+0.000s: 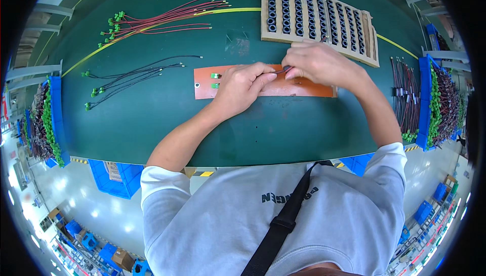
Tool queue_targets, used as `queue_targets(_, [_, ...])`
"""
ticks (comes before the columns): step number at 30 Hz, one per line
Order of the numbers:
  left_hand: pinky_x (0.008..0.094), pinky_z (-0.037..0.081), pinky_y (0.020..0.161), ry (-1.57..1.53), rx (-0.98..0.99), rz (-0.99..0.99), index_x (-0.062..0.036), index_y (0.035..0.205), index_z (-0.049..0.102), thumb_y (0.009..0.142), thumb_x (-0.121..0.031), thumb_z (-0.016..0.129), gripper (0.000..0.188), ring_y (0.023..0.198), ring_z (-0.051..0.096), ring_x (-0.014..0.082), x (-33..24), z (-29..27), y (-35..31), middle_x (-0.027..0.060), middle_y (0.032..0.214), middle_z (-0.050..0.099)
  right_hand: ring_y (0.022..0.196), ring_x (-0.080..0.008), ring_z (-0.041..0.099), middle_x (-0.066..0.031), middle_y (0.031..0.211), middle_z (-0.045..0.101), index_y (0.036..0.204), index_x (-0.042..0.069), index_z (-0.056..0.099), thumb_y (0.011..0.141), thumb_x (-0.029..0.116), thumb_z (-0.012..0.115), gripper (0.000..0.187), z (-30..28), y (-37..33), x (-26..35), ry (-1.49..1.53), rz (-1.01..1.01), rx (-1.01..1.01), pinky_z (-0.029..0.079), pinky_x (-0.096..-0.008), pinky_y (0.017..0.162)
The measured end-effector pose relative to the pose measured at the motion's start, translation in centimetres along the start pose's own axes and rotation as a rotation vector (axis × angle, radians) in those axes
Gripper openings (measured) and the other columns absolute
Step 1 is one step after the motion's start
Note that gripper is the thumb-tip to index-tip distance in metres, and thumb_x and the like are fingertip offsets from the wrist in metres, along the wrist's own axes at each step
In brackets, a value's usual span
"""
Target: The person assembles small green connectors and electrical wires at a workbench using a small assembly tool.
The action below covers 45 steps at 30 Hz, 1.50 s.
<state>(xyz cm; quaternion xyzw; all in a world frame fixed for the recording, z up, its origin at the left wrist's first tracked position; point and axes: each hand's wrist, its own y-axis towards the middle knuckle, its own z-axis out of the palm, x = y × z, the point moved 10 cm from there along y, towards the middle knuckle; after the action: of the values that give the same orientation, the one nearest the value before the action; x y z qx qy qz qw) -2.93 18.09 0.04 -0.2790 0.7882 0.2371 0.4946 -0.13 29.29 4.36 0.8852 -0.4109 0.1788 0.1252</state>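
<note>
Grey sleeves and a black strap [277, 225] sat closest, forearms reaching up over the green surface [152, 119]. Both hands met above an orange board [202, 90]: the left hand [243, 86] was curled, pinching a thin wire [277, 72], and the right hand [316, 63] was closed on a small dark ring [287, 68] at the wire's end. Just beyond stood a wooden tray [266, 13] of dark rings. Red wires [167, 18] and black wires [136, 76] lay to the left.

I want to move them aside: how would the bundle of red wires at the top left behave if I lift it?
The red wires would probably sag: they are thin, long and already curved. They lie loose, so they may fan apart. They look light, with small green connectors at one end.
</note>
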Motion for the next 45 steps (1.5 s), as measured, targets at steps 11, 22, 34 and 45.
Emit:
queue_targets(11, [0.0415, 0.056, 0.073, 0.177, -0.073, 0.042, -0.0038, 0.098, 0.074, 0.094, -0.015, 0.068, 0.013, 0.083, 0.071, 0.0340, 0.2, -0.3, 0.3, 0.0142, 0.092, 0.074, 0.082, -0.0323, 0.058, -0.0113, 0.084, 0.060, 0.095, 0.004, 0.065, 0.090, 0.032, 0.069, 0.029, 0.2, 0.5, -2.6, 0.112, 0.063, -0.026, 0.049, -0.0428, 0.076])
queue_targets(22, [0.0350, 0.052, 0.065, 0.085, -0.049, 0.039, -0.0003, 0.107, 0.073, 0.100, -0.014, 0.063, 0.018, 0.070, 0.066, 0.0236, -0.9, -0.7, 0.2, 0.0116, 0.082, 0.070, 0.082, -0.0242, 0.061, -0.0049, 0.079, 0.059, 0.088, 0.008, 0.064, 0.087, 0.034, 0.071, 0.027, -1.1, -1.5, 1.4, -0.306, 0.126, -0.372, 0.048, -0.0381, 0.077])
queue_targets(34, [0.0263, 0.051, 0.057, -0.026, 0.072, -0.060, 0.0009, 0.111, 0.071, 0.103, -0.011, 0.061, 0.018, 0.061, 0.061, 0.0077, -6.5, -1.6, -2.8, 0.0039, 0.081, 0.073, 0.070, -0.0084, 0.053, -0.0035, 0.102, 0.061, 0.129, 0.000, 0.059, 0.105, 0.025, 0.059, 0.034, -1.6, -9.6, -0.7, 1.163, 0.495, -1.047, 0.048, -0.0267, 0.068])
queue_targets(45, [0.0342, 0.057, 0.080, -0.693, 0.257, -0.207, 0.0036, 0.133, 0.050, 0.106, -0.015, 0.056, 0.034, 0.087, 0.070, 0.0214, -2.1, 6.0, -3.6, 0.0200, 0.112, 0.068, 0.071, -0.0085, 0.065, -0.0039, 0.089, 0.066, 0.114, -0.002, 0.069, 0.110, 0.037, 0.048, 0.044, 4.3, -6.5, 0.3, 1.405, 0.461, -0.644, 0.050, -0.0228, 0.059])
